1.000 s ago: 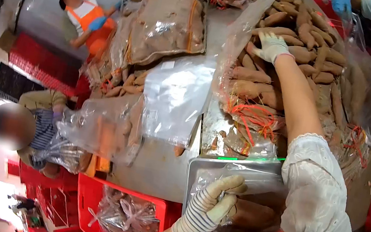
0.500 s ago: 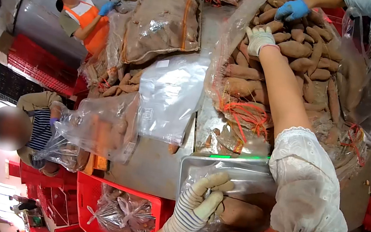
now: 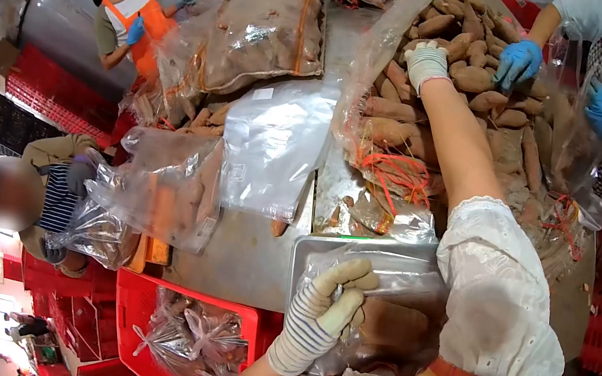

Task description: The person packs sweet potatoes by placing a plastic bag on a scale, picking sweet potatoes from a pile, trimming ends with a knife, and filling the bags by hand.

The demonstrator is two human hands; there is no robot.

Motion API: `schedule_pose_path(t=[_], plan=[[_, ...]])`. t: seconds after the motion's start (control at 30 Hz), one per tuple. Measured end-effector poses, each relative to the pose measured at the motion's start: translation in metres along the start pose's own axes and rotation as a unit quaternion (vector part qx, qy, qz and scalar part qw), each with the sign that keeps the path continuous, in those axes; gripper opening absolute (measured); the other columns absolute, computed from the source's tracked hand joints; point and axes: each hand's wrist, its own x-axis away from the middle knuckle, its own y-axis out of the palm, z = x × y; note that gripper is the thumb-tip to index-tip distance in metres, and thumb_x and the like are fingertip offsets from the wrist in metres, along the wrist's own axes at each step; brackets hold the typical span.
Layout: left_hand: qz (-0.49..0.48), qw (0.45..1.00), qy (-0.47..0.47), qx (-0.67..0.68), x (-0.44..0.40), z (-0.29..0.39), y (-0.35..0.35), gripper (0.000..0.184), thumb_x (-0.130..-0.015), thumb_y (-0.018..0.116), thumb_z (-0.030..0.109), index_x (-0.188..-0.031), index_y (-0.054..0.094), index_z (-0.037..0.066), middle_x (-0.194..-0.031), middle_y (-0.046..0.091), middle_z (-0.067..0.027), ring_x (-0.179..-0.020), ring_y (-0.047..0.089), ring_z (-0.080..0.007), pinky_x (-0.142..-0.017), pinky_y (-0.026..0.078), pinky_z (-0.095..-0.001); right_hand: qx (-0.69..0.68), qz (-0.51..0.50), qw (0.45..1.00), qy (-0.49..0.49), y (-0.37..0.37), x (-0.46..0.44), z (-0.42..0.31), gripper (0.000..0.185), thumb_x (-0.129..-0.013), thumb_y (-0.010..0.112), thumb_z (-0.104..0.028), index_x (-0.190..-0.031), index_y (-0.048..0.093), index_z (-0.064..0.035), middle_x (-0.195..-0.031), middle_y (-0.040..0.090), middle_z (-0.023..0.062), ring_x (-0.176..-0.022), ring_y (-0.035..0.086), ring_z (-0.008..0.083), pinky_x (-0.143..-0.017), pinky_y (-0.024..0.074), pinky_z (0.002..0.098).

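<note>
My left hand (image 3: 317,316), in a striped white glove, pinches the rim of a clear plastic bag (image 3: 395,273). This bag lies on a metal scale tray (image 3: 297,264), with a large sweet potato (image 3: 393,325) showing inside. My right arm stretches forward over an opened sack (image 3: 364,78) heaped with sweet potatoes (image 3: 471,79). There my gloved right hand (image 3: 426,65) rests against the pile, fingers extended and slightly apart, with no sweet potato visibly gripped. Its palm is hidden. A co-worker's blue-gloved hand (image 3: 518,63) touches the same heap just to the right.
Flat clear bags (image 3: 275,151) are stacked left of the sack. Behind them stands a full, tied sack (image 3: 265,29). A red crate (image 3: 197,298) with filled bags is at lower left. Two people work at the left; one handles a filled bag (image 3: 165,180).
My right hand has shifted slightly on the pile. The co-worker's blue-gloved hand has moved right and down across the sweet potatoes. My left hand keeps its pinch on the bag.
</note>
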Motion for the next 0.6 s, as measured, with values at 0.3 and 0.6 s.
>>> schedule_pose_path(t=[0.3, 0.6], plan=[[-0.018, 0.999, 0.02, -0.021, -0.003, 0.0, 0.004, 0.034, -0.087, 0.05, 0.005, -0.121, 0.05, 0.003, -0.1, 0.062, -0.0093, -0.057, 0.053, -0.0057, -0.044, 0.04, -0.0154, -0.483, 0.277, 0.826, -0.086, -0.053, 0.14, 0.07, 0.045, -0.08, 0.068, -0.022, -0.117, 0.049, -0.0059, -0.098, 0.061, 0.0107, -0.091, 0.059, 0.0214, -0.08, 0.0481, 0.0323], [-0.042, 0.991, -0.008, 0.129, -0.005, 0.024, 0.011, 0.054, -0.085, 0.059, 0.019, -0.134, 0.039, 0.007, -0.112, 0.057, -0.0122, -0.065, 0.055, -0.0091, -0.05, 0.047, -0.0194, -0.882, 0.15, 0.43, -0.124, -0.106, 0.323, 0.047, 0.039, -0.086, 0.063, -0.02, -0.119, 0.048, -0.0046, -0.107, 0.056, 0.0052, -0.101, 0.053, 0.014, -0.088, 0.0463, 0.0304]])
